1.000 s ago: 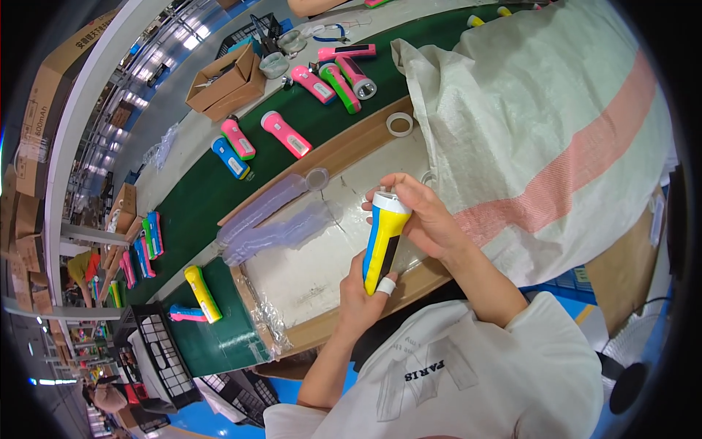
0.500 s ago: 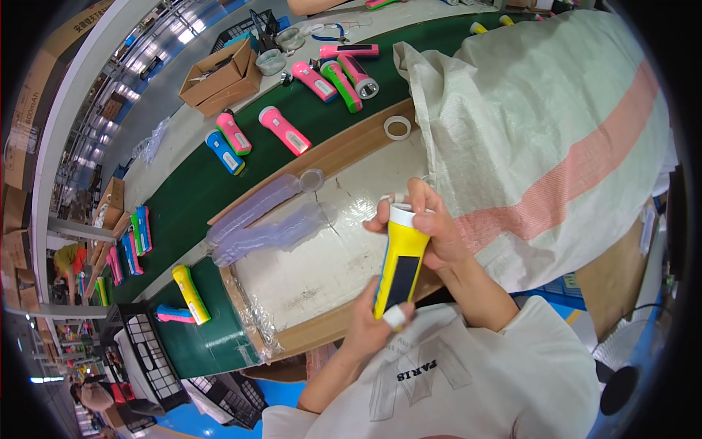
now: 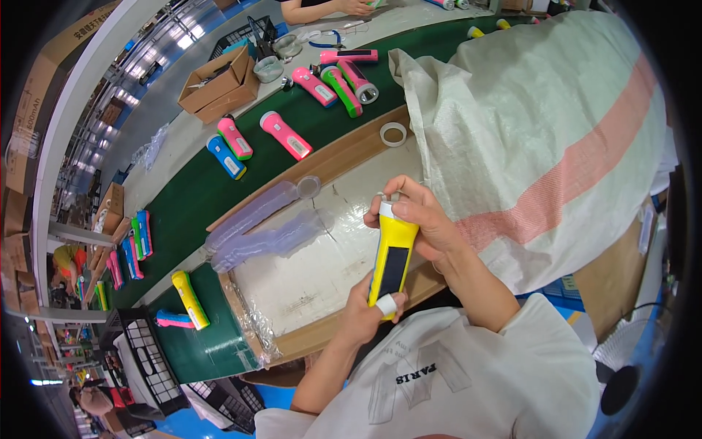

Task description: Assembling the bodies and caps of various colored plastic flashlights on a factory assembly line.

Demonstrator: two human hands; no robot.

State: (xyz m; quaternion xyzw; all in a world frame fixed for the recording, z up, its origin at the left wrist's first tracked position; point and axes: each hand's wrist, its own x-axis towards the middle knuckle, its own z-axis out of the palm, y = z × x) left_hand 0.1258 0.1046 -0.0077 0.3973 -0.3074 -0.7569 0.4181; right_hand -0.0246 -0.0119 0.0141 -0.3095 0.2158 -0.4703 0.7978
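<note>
Between my hands is a yellow flashlight (image 3: 399,233) with a dark rectangular panel on its side and a white rim at its head. My left hand (image 3: 357,314) wraps round its lower end, with a white band on the thumb. At the head end, my right hand (image 3: 437,225) has its fingers curled over the white rim, the thumb lying on it. The flashlight stands tilted, head up, over the near edge of a shallow pale tray (image 3: 292,289) with cardboard edges. Two long rows of clear purplish plastic pieces (image 3: 270,238) lie in the tray.
A loose white ring (image 3: 393,134) lies at the tray's far edge. Pink flashlights (image 3: 285,135) and others are spread along the green belt (image 3: 183,194). A large white woven sack (image 3: 512,139) bulges at right. Beyond are a cardboard box (image 3: 219,84) and a co-worker's hand (image 3: 355,6).
The flashlight and both hands have shifted slightly left. My right thumb now lies across the white rim. At the top, a co-worker's forearm and hand have come further into view.
</note>
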